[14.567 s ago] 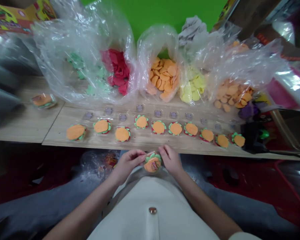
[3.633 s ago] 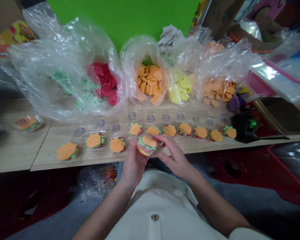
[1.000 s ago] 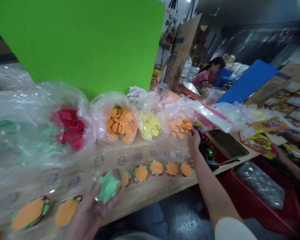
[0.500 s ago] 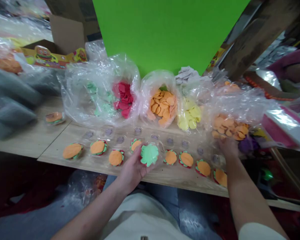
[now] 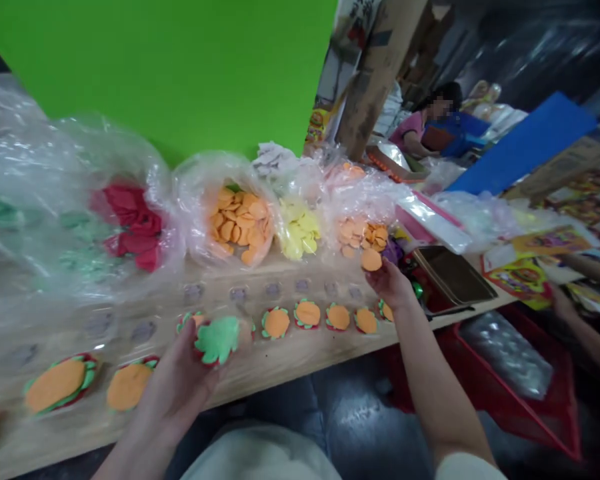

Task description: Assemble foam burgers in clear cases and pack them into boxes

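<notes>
**Held Apart, Both Busy**

Nearest us, our left hand (image 5: 173, 381) curls up behind a green scalloped felt piece (image 5: 217, 339), with a thin red edge showing beneath it. The green piece sits just above the wooden table (image 5: 290, 377), in front of the row. Our right hand (image 5: 391, 285) is well apart, its fingers bunched under an orange felt disc (image 5: 371, 260) beside the bag of orange discs; we cannot tell whether they are pinching it or only supporting it.

The green piece faces up and is slightly longer from lower left to upper right, though its lobes make that axis loose. The disc is round, has no long axis, and tilts its face toward us. Soft felt like this seems best handled by its edges, keeping the lobes flat and unfolded.

Beyond our hands, felt burger stacks (image 5: 276, 323) line up in clear plastic trays (image 5: 193, 291). Behind them stand a bag of orange discs (image 5: 237, 223) and a bag of yellow felt (image 5: 297, 230). Farther right is a red crate (image 5: 510, 427), and far off a co-worker (image 5: 420, 130) works in a pink sleeve.
</notes>
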`<move>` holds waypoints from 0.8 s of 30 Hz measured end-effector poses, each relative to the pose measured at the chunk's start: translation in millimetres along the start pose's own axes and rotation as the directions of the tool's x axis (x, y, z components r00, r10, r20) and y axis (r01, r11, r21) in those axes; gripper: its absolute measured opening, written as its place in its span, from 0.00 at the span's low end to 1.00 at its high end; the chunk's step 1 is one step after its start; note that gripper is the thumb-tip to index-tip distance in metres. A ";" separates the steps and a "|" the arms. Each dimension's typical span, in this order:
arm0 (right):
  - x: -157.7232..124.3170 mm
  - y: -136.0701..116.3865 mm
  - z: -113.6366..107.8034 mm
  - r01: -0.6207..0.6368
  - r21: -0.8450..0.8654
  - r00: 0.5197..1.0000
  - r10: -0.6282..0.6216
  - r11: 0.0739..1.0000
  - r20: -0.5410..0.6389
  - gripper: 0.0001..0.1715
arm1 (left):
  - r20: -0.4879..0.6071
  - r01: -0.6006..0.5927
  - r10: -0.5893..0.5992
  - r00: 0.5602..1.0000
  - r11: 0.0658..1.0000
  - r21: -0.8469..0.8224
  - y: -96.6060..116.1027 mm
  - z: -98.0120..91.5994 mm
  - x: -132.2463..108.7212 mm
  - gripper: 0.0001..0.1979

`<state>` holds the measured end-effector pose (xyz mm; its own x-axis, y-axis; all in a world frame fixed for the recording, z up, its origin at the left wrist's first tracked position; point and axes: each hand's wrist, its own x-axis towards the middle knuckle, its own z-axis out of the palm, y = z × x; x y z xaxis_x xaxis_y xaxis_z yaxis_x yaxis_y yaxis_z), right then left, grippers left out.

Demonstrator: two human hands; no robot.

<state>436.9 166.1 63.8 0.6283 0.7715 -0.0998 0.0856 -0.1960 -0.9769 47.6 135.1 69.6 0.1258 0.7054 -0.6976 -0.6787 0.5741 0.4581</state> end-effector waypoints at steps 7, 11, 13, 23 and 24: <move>-178.6 -24.6 89.6 -0.274 0.121 0.566 0.058 0.954 0.823 0.12 | 0.226 0.008 0.019 0.974 0.993 -0.118 -20.7 20.3 4.7 0.13; -213.3 -25.7 141.7 0.151 0.070 0.578 -0.145 0.986 0.803 0.16 | 0.240 0.019 0.026 0.970 0.982 -0.186 -28.2 6.6 0.6 0.13; -209.2 -22.7 155.1 0.209 0.088 0.664 -0.208 0.974 0.719 0.21 | 0.241 -0.041 0.097 0.966 0.973 -0.227 -29.1 -2.6 -3.8 0.12; -201.4 -19.6 169.1 0.756 -0.155 0.543 -0.477 0.636 0.691 0.15 | 0.305 -0.066 0.156 0.940 0.956 -0.287 -25.7 -20.7 -11.4 0.12; -203.2 -18.5 168.5 0.767 -0.161 0.549 -0.506 0.621 0.665 0.15 | 0.299 -0.069 0.158 0.941 0.955 -0.289 -25.3 -21.4 -11.6 0.12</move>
<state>177.4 114.9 70.2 -0.2123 0.9255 0.3138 0.6592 0.3727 -0.6531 47.8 103.5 54.4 0.2272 0.8789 -0.4194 -0.8656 0.3796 0.3266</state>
